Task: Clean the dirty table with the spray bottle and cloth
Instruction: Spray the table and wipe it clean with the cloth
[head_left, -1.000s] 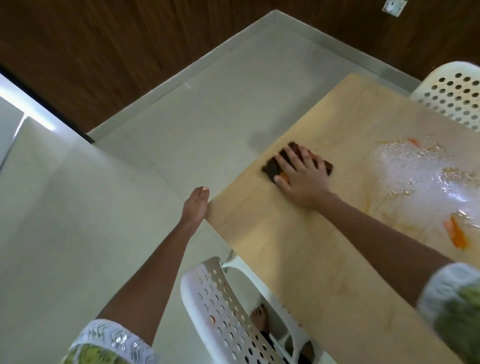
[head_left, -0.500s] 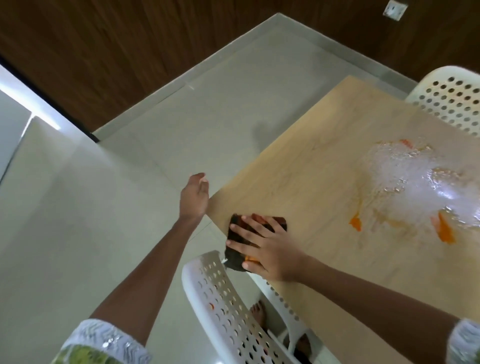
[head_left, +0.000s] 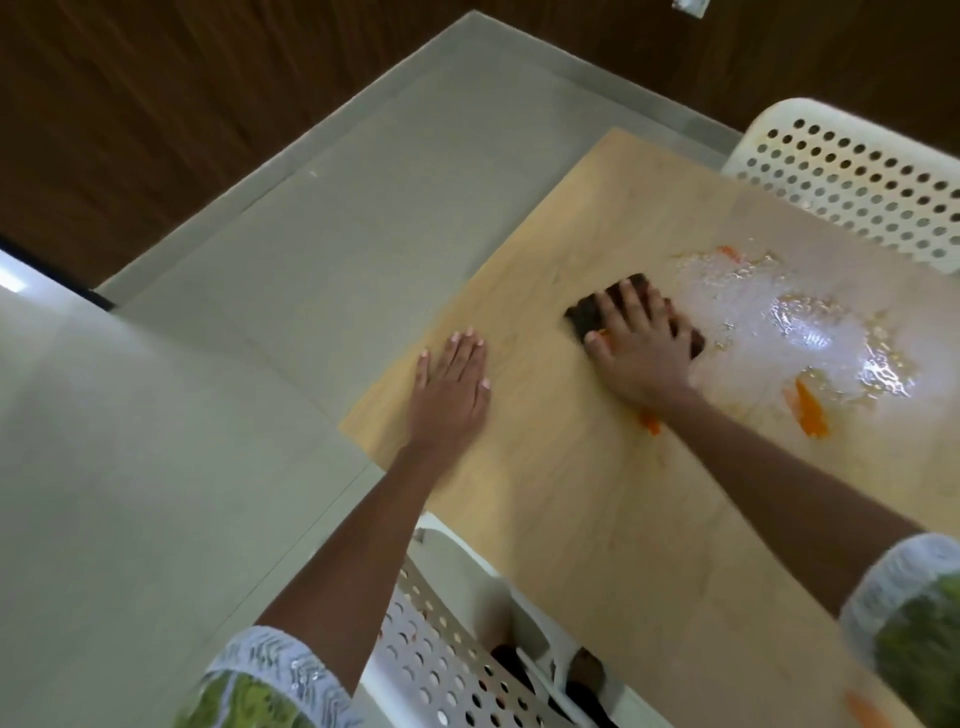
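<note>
The right hand (head_left: 641, 353) lay flat with its fingers spread wide, pressing down on the dark brown folded cloth (head_left: 592, 317), which sat on the pale wooden bench (head_left: 597, 519) at the near edge of the wet patch. The left hand (head_left: 451, 387) rested palm down near the bench's left edge, fingers straight and close together, holding nothing. Just beyond the cloth spread a foamy, glistening puddle of liquid (head_left: 810, 332) (it caught the light brightly), ringed with orange smears (head_left: 810, 415); one smaller orange streak (head_left: 650, 422) showed beside the right wrist. Both forearms ended in green patterned sleeves with white lace cuffs (head_left: 270, 670). A white perforated plastic chair (head_left: 447, 660) stood tucked against the near side of the bench, and a second white perforated chair (head_left: 857, 176) stood at the far side. Grey floor tiles (head_left: 208, 415) ran out to a dark wood-panelled wall (head_left: 208, 104).
</note>
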